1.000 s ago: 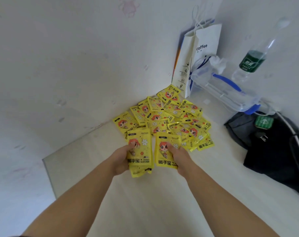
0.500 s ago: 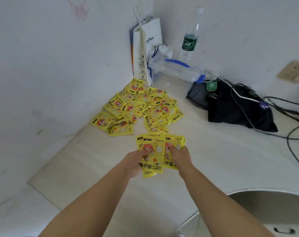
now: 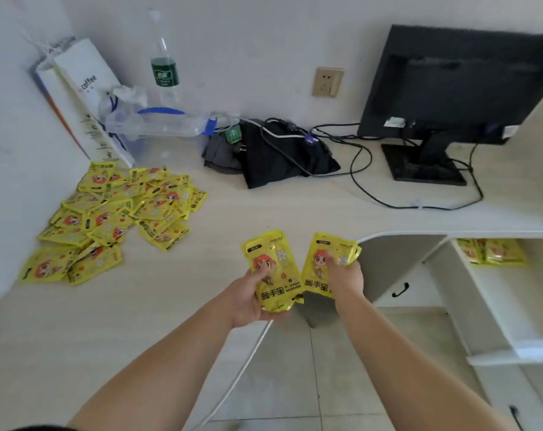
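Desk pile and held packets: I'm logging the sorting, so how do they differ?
The pile lies scattered, overlapping, on the desk; the held packets are held off it, near its edge. The pile has many; the left hand and right hand grip only a few. Both are yellow, cartoon-printed hand warmers.

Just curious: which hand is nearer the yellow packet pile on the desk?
Left. The left hand is right of the pile of hand warmer packets; the right hand farther right.
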